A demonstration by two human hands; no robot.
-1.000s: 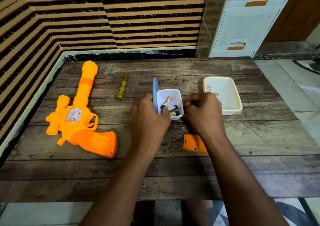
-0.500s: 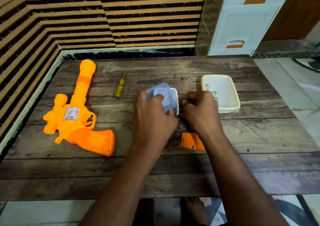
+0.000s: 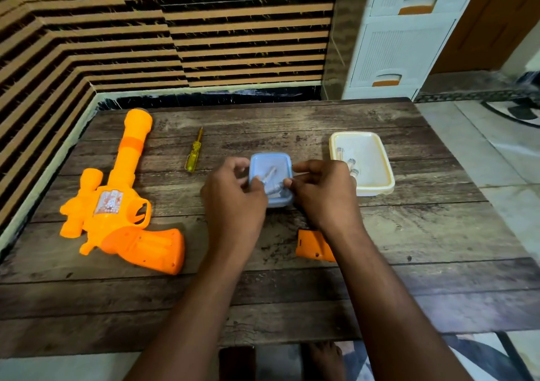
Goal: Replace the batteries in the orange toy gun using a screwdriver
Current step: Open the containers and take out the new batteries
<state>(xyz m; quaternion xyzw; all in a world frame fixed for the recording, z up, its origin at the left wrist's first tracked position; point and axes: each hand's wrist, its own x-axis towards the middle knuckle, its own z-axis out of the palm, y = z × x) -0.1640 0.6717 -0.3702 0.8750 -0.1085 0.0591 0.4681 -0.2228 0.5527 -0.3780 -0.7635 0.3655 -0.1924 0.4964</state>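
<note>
Head view: both hands work the small blue-lidded box (image 3: 271,179) at table centre. The left hand (image 3: 233,202) curls round its left edge and the right hand (image 3: 324,193) pinches its right edge, evidently to seat the lid over the batteries (image 3: 270,180) seen faintly through it. The orange toy gun (image 3: 117,205) lies flat, well left of the fingers, untouched. The screwdriver (image 3: 194,154) lies between gun and box; the orange battery cover (image 3: 311,246) lies beside the right wrist
</note>
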